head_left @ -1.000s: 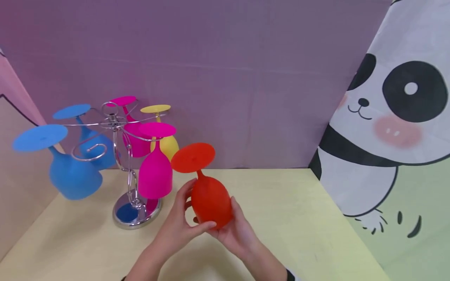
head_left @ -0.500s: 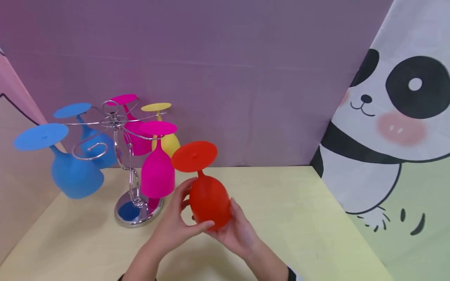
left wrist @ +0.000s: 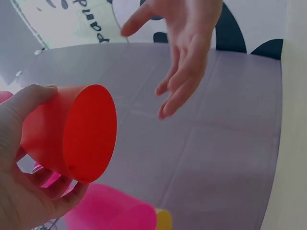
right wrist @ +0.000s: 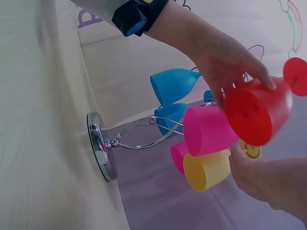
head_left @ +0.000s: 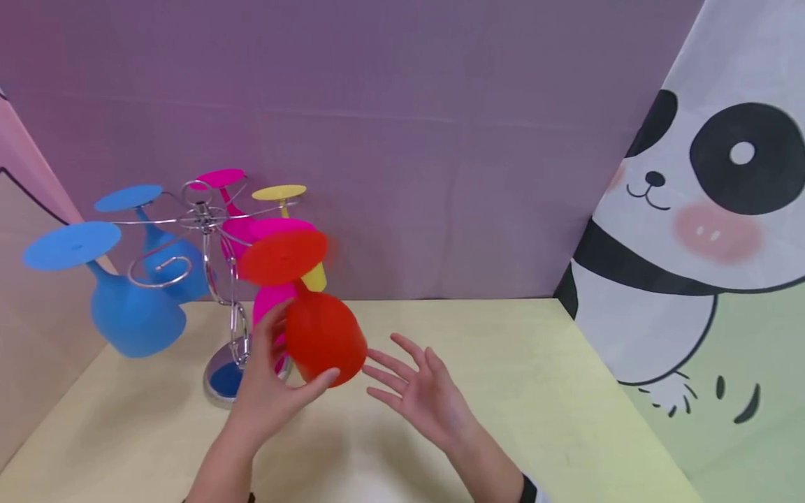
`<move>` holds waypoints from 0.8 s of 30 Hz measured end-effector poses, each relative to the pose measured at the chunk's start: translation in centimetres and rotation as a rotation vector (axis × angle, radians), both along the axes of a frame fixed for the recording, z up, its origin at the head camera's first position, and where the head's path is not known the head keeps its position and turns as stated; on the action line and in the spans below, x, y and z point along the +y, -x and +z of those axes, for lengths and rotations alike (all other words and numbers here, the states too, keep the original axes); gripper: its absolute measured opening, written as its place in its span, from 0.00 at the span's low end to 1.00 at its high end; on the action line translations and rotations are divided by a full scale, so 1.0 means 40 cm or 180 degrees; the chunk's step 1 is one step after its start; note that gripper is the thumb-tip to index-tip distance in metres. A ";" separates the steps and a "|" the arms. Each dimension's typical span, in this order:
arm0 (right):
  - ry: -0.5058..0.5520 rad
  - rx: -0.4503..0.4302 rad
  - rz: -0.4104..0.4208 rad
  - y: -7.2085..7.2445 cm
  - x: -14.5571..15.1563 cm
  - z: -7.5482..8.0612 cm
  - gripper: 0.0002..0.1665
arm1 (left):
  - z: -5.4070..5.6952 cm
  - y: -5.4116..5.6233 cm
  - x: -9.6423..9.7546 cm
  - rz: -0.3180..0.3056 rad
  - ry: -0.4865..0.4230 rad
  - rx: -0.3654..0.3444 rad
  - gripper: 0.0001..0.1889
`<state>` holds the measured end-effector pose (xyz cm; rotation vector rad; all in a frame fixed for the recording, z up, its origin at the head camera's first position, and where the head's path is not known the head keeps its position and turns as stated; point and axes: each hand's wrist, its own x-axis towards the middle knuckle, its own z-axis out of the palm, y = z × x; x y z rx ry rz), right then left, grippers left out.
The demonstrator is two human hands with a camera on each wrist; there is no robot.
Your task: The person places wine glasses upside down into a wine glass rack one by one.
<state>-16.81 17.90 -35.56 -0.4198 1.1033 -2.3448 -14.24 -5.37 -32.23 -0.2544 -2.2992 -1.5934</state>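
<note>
My left hand (head_left: 267, 391) grips a red plastic wine glass (head_left: 323, 339) by its bowl. The glass is upside down and slightly tilted, foot at the top; its open mouth shows in the left wrist view. My right hand (head_left: 434, 398) is apart from it on the right, fingers spread. Behind the red glass stands a chrome stemware rack (head_left: 204, 218) with glasses hanging upside down. Two blue glasses (head_left: 138, 314) hang at its left. A front pink glass (right wrist: 208, 132) is partly covered by the red one in the head view; another pink and a yellow glass (head_left: 279, 192) hang behind.
The rack's round chrome base (right wrist: 101, 146) stands on a pale wooden table (head_left: 534, 391). A purple cloth backdrop (head_left: 440, 175) rises behind the table, and a panda-printed panel (head_left: 641, 335) borders the right side.
The left hand has carried the red glass leftward and slightly up, close to the front pink glass. My right hand has let go of it and its fingers have spread.
</note>
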 end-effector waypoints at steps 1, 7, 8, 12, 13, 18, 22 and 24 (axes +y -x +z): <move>0.0018 0.0058 0.0005 0.003 0.004 0.000 0.36 | 0.003 0.001 -0.011 0.0055 -0.0001 -0.0005 0.54; 0.0214 0.0556 -0.0010 0.027 0.034 -0.002 0.31 | 0.016 0.008 -0.063 0.0342 -0.0022 0.0078 0.54; 0.0247 0.0654 -0.0028 0.032 0.042 -0.002 0.30 | 0.017 0.007 -0.071 0.0352 -0.0061 0.0069 0.55; 0.0279 0.0987 -0.0097 0.051 0.080 -0.001 0.28 | 0.020 -0.002 -0.100 0.0363 -0.0077 0.0067 0.55; 0.0252 0.1029 -0.0136 0.056 0.091 0.000 0.28 | 0.021 -0.004 -0.108 0.0375 -0.0063 0.0077 0.55; 0.0020 0.1324 -0.0429 0.079 0.154 0.001 0.28 | 0.023 -0.015 -0.147 0.0520 0.0047 0.0145 0.55; -0.0224 0.1499 -0.0830 0.094 0.208 0.002 0.31 | 0.025 -0.023 -0.172 0.0703 0.0185 0.0201 0.55; -0.0362 0.1483 -0.1064 0.097 0.234 0.004 0.30 | 0.026 -0.025 -0.184 0.0783 0.0259 0.0209 0.55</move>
